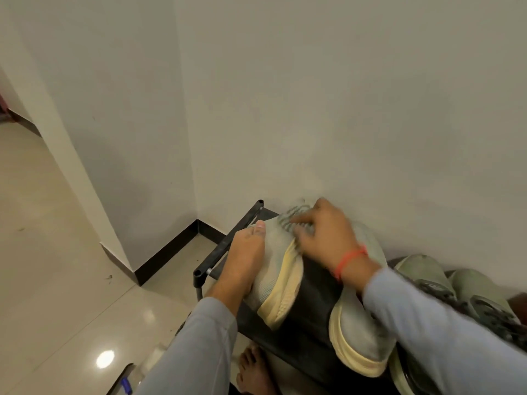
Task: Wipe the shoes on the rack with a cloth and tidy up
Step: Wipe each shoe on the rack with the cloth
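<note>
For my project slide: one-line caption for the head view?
Left hand steadies a pale sneaker on the black rack while right hand rubs its laces.

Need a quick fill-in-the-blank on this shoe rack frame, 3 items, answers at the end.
1. The left hand steadies the pale mesh sneaker with the yellowish sole that lies on top of the black metal ____.
2. The right hand presses a grey striped ____ onto that sneaker.
3. The band on the right wrist is ____ in colour.

Missing words: rack; cloth; red
</note>
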